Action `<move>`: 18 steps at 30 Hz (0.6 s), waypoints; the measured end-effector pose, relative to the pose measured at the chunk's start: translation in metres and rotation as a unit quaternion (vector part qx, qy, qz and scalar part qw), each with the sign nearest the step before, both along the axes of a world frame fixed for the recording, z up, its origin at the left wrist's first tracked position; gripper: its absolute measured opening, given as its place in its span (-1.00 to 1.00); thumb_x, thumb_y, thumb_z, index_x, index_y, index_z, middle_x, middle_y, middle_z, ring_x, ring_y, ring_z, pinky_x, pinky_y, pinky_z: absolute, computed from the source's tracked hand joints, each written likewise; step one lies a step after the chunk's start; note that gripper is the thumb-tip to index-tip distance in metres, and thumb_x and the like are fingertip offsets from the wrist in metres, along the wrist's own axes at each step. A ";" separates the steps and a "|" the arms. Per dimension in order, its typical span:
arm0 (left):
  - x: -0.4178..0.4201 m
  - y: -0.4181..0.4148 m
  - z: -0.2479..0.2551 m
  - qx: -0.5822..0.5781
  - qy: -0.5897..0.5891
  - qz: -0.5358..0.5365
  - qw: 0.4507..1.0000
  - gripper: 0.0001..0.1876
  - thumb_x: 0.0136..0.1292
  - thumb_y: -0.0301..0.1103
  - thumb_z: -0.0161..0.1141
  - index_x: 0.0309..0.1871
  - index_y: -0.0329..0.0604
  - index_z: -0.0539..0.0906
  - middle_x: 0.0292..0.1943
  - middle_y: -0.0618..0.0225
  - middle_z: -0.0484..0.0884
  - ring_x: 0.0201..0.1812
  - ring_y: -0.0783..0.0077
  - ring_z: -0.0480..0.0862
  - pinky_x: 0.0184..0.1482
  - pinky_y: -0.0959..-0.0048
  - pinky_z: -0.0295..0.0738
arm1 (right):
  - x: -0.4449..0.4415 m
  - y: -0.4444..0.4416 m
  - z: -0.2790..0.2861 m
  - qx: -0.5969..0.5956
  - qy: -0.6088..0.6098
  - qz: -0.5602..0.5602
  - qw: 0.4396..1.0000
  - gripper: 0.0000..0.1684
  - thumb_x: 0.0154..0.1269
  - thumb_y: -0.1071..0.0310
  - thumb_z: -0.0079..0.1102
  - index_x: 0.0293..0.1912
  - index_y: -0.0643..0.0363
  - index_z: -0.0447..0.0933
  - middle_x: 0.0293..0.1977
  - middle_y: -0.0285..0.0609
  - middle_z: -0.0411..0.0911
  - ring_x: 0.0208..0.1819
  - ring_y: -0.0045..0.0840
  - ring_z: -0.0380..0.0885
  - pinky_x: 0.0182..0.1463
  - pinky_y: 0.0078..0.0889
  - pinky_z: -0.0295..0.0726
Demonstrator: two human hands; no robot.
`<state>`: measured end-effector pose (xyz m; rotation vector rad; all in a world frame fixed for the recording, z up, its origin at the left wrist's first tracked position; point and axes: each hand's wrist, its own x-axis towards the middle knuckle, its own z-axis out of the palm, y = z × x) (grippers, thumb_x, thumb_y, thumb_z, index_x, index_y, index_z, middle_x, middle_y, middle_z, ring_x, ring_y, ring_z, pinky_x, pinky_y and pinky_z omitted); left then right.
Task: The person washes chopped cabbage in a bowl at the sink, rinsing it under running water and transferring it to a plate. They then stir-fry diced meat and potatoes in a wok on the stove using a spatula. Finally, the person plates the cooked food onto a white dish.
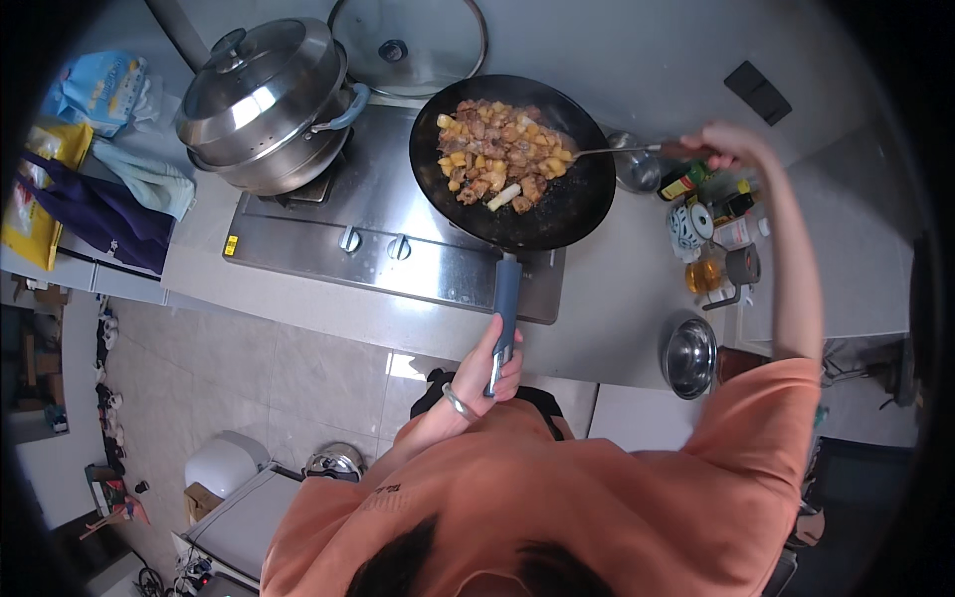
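Note:
My left hand (489, 367) grips the blue-grey handle (506, 295) of a black wok (515, 224) on the right side of the gas stove (328, 257). Chunks of browned meat and yellow cubes, perhaps potato, make up the food (507, 145) in the wok, with a pale piece of scallion (503, 198) at its near edge. Off to the right, my right hand (727, 145) is closed round the brown handle of a metal spatula (619, 150). The spatula's head is partly hidden in the food at the right side of the heap.
A lidded steel steamer pot (261, 112) occupies the left burner. Behind, a glass lid (418, 45) leans on the wall. Seasoning bottles (735, 205), a patterned jar (688, 224) and an oil pot (716, 276) line the right counter. A steel bowl (689, 357) sits near the counter's front edge.

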<state>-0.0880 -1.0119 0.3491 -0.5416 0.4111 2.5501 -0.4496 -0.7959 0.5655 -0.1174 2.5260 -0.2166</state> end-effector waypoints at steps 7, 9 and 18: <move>0.001 -0.002 -0.006 0.010 0.015 0.000 1.000 -0.57 0.35 0.18 -0.22 -0.24 0.01 0.38 -0.77 0.49 0.19 -0.85 0.63 0.13 -0.82 0.62 0.00 | 0.044 0.015 -0.113 -0.245 0.094 0.120 0.957 -0.57 0.22 -0.01 0.16 -0.29 0.21 0.62 -0.78 -0.44 0.24 -0.73 -0.81 0.18 -0.66 -0.58 0.19; 0.001 -0.004 -0.005 0.006 0.013 0.005 1.000 -0.58 0.35 0.17 -0.22 -0.23 0.00 0.38 -0.76 0.49 0.20 -0.85 0.63 0.14 -0.82 0.62 0.01 | 0.082 0.010 -0.108 -0.200 0.290 0.219 0.910 -0.66 0.21 0.08 0.17 -0.25 0.18 0.59 -0.73 -0.29 0.39 -0.72 -0.57 0.34 -0.58 -0.40 0.34; 0.002 -0.003 0.000 -0.015 0.002 0.019 1.000 -0.58 0.36 0.15 -0.22 -0.23 -0.01 0.40 -0.75 0.48 0.23 -0.85 0.62 0.15 -0.83 0.63 0.00 | 0.169 0.012 -0.010 0.064 0.458 0.362 0.809 -0.64 0.18 0.08 0.15 -0.11 0.08 0.56 -0.59 -0.06 0.52 -0.56 -0.24 0.54 -0.46 -0.25 0.48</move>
